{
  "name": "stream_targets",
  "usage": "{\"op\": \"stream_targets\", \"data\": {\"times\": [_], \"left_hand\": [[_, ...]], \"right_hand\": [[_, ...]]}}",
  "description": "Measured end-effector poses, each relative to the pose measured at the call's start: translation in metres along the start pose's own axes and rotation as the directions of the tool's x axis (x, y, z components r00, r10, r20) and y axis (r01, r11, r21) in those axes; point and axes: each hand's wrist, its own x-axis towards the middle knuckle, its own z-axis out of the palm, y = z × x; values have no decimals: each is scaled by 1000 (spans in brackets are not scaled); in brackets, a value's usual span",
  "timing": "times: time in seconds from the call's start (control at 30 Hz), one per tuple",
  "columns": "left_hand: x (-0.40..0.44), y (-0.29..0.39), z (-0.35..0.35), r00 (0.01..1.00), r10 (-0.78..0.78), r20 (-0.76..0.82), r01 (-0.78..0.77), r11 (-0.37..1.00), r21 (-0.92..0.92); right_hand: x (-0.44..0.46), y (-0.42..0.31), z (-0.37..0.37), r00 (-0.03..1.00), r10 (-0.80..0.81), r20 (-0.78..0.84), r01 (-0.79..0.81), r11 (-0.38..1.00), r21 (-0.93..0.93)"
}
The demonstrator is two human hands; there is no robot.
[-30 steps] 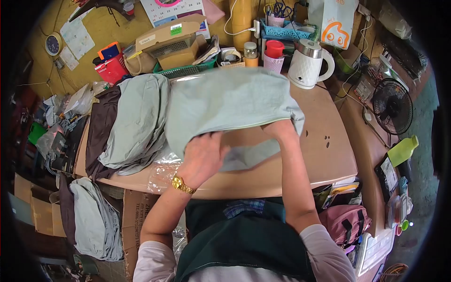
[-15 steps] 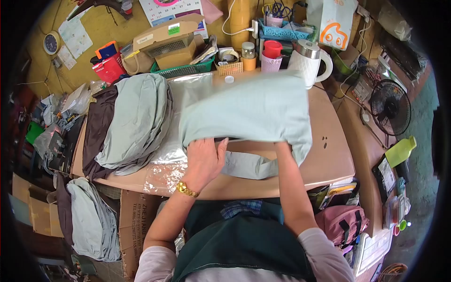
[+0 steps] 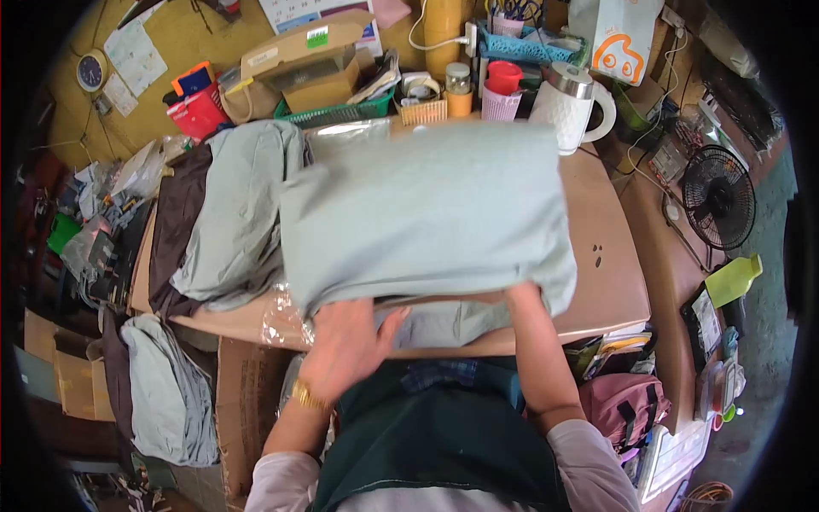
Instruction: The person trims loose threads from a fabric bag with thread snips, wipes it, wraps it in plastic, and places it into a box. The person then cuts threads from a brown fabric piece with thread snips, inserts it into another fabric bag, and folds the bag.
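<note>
A pale grey-green cloth bag (image 3: 426, 209) is spread out above the brown tabletop (image 3: 610, 282), its opening toward me and a strap (image 3: 452, 324) hanging at the near side. My left hand (image 3: 345, 337), with a gold watch at the wrist, is at the left of the opening; its fingertips are inside or under the cloth and its thumb points right. My right hand (image 3: 525, 299) reaches into the right side of the opening, its fingers hidden by the cloth. Beside the bag on the left lies a pile of similar grey and dark brown cloth (image 3: 235, 209).
A white kettle (image 3: 563, 111), a red cup (image 3: 503, 78), a green basket (image 3: 341, 113) and a cardboard box (image 3: 320, 85) line the back. At the right are a black fan (image 3: 718, 198) and a pink bag (image 3: 623, 405). More grey cloth (image 3: 171, 392) hangs lower left.
The bag now looks broader and its near edge has come closer to me. Both hands have moved nearer with it, the left one also slightly leftward.
</note>
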Motion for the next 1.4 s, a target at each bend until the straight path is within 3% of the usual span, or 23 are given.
{"op": "stream_targets", "data": {"times": [0.03, 0.07, 0.1, 0.13, 0.2, 0.23, 0.3, 0.37, 0.43, 0.5, 0.53, 0.67, 0.73, 0.77, 0.83, 1.07, 1.13, 1.17, 1.23, 1.27, 1.4], "left_hand": [[-7, -5, 21, 930, -212, 300, 216, 976, 22], [-10, -6, 37, 733, -386, 560, 398, 911, 106], [-7, -2, 46, 655, -426, 623, 414, 893, 176], [-12, -3, 56, 661, -421, 621, 408, 896, 174], [-35, 1, 76, 938, -179, 296, 141, 979, 144], [-36, 4, 76, 929, -167, 329, 126, 982, 140], [-30, 5, 69, 906, -175, 386, 153, 984, 88], [-23, 1, 75, 880, -178, 441, 179, 983, 40], [-22, -7, 98, 850, -93, 518, 270, 923, -276], [-19, -9, 120, 854, -34, 519, 195, 946, -260], [-17, -9, 129, 857, 24, 515, 117, 964, -240], [-3, -6, 141, 899, 47, 435, 67, 968, -243], [-1, -5, 151, 970, 97, 221, -48, 975, -215], [3, -1, 148, 970, 99, 222, -50, 975, -218], [10, 6, 138, 925, 68, 374, 16, 976, -217], [2, 8, 139, 908, 42, 416, 63, 970, -237], [-4, -14, 166, 939, 50, 340, 92, 915, -392], [0, -20, 169, 940, 34, 338, 106, 917, -385], [5, -32, 173, 980, 152, 126, -134, 981, -139], [11, -33, 178, 982, 171, 85, -167, 985, -49], [33, -29, 185, 967, 94, 238, -109, 993, 51]], "right_hand": [[4, 8, 6, 999, 14, 35, -13, 1000, -2], [0, 14, 10, 997, 24, 73, -24, 1000, -6], [-5, 9, 13, 995, 0, 103, 2, 1000, -20], [-13, 2, 17, 989, -47, 138, 54, 997, -49], [-34, -32, 12, 956, -149, 253, 182, 977, -113], [-45, -50, 6, 929, -197, 313, 249, 959, -135], [-71, -82, -11, 922, -209, 326, 200, 978, 62], [-105, -78, -3, 894, -231, 383, 226, 972, 60], [-128, -73, 5, 862, -250, 441, 248, 967, 63], [-139, -72, 11, 911, -303, 279, 332, 941, -62], [-141, -71, 11, 913, -294, 283, 324, 944, -67], [-131, -72, -1, 901, -222, 373, 234, 972, 13], [-125, -71, -5, 893, -203, 401, 215, 976, 15], [-124, -70, -5, 883, -202, 423, 224, 975, 0], [-122, -68, -3, 874, -199, 444, 228, 974, -12], [-131, -59, 11, 918, -201, 342, 206, 978, 23], [-132, -59, 9, 915, -207, 345, 198, 978, 61], [-130, -64, 4, 920, -189, 345, 197, 980, 13], [-126, -69, -2, 917, -189, 351, 212, 977, -26], [-124, -68, -4, 909, -183, 374, 209, 978, -29], [-124, -67, -7, 888, -208, 410, 223, 975, 13]]}}
